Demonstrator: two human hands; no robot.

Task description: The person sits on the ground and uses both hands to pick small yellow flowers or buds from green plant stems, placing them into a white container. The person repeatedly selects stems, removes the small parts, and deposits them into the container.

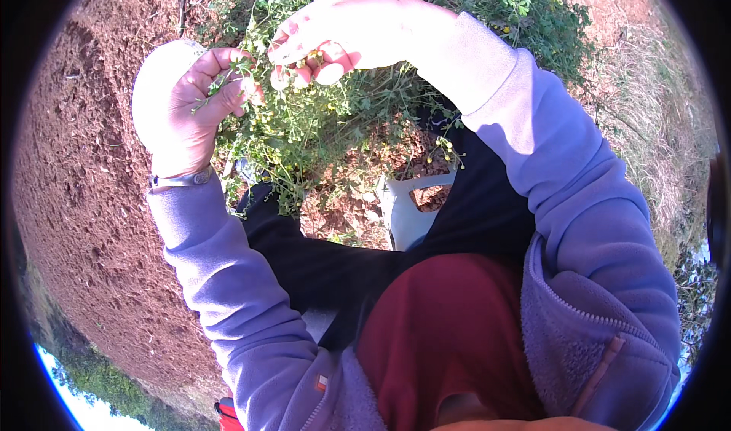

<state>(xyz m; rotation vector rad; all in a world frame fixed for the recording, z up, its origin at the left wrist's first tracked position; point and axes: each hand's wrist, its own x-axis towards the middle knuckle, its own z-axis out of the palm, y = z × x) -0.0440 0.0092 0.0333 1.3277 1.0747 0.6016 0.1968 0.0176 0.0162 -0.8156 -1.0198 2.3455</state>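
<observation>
My left hand (197,91) pinches a thin green stem (223,77) between thumb and fingers. A watch or bracelet (183,178) circles that wrist. Close beside it, my right hand (337,40) curls its fingers around small yellow flower heads (314,58); strong sunlight washes out much of this hand. Both hands are at a leafy plant (320,122) with many thin stems and small yellow buds. Its foliage spreads below and behind the hands. One loose-looking sprig with yellow buds (446,148) hangs near my right knee.
Reddish-brown soil (97,191) lies to the left, dry grass (657,122) to the right. Between my dark-trousered legs (342,271) stands a white plastic object (408,214) with a cut-out opening. A red object (228,417) shows at the lower left.
</observation>
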